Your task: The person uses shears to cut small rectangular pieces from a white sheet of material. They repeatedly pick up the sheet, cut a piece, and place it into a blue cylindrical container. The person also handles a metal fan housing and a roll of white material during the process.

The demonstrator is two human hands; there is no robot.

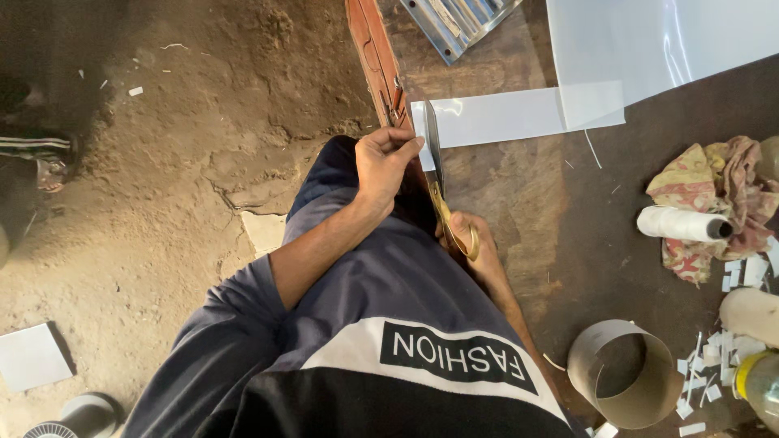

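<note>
- Dark wooden desk (568,243) meets a dirt floor (178,186) below you.
- Your right hand (475,247) is clenched through the scissors (438,178) handles, blades along the white strip's (503,116) end.
- Your left hand (388,158) pinches that end at the desk edge, steadying it.
- Cardboard ring (621,381), thread spool (682,224) and rag (714,195) lie well right; nothing blocks the blades.

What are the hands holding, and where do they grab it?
The right hand holds scissors by their golden handle loops. The left hand pinches the near end of the white plastic strip beside the blades.
</note>
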